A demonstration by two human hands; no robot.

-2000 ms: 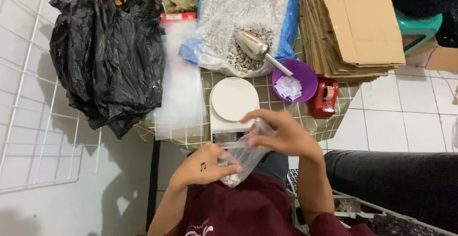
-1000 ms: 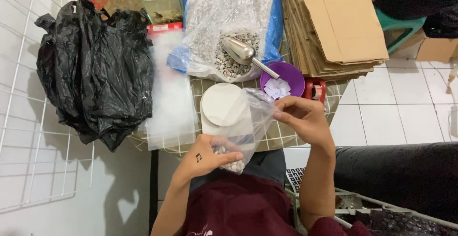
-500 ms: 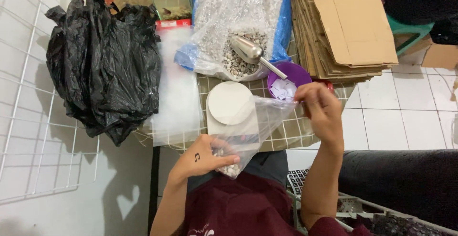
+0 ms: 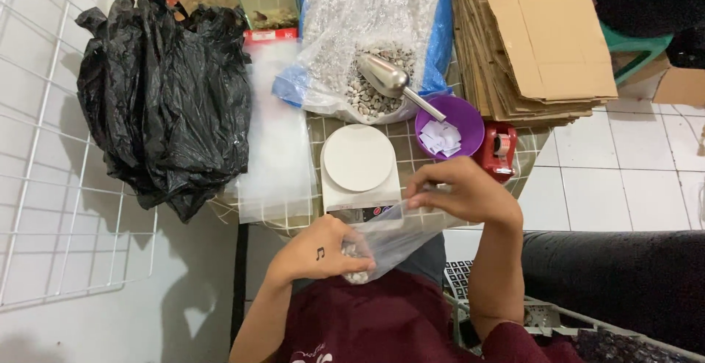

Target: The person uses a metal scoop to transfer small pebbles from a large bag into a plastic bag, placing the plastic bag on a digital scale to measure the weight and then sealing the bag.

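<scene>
Tiled tabletop with white round-plate kitchen scale; before it, small clear plastic bag of grey pebbles, left hand closed under its filled bottom, right hand pinching its mouth; best kept upright, mouth gathered evenly.

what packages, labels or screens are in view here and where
Small clear bag: stones inside, held between left hand and right hand.
Big clear sack: behind the scale, open, grey stones, blue edges.
Scale display: dark strip, scale's front.
Red label: beside the sack.
</scene>
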